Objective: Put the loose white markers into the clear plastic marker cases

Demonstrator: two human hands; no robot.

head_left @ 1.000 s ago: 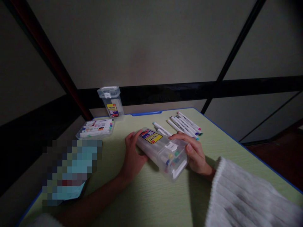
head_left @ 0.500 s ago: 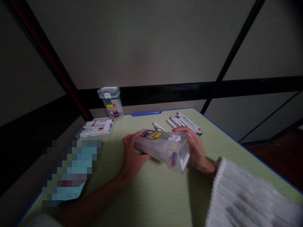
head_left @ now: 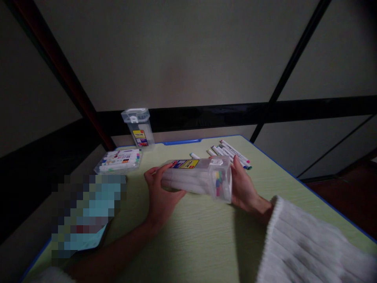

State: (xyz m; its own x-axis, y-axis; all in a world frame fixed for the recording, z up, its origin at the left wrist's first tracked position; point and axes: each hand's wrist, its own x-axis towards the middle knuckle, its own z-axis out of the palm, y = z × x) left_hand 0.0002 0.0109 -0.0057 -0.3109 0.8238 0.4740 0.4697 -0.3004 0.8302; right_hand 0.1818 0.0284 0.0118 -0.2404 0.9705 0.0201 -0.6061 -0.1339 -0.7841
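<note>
I hold a clear plastic marker case (head_left: 194, 179) with a yellow label, lifted a little above the green table (head_left: 191, 243) and lying sideways. My left hand (head_left: 157, 192) grips its left end from below and behind. My right hand (head_left: 244, 188) wraps the lidded right end, where coloured marker caps show through the plastic. Both hands are closed on the case. A white knit sleeve covers my right forearm.
Loose white markers (head_left: 232, 153) lie in a row at the back right. An upright clear case (head_left: 138, 127) stands at the far left edge, a flat case of markers (head_left: 119, 161) in front of it. A blurred patch covers the near left.
The case has been lifted off the table and swung from a diagonal lie to roughly level, and my left hand slid further left along it.
</note>
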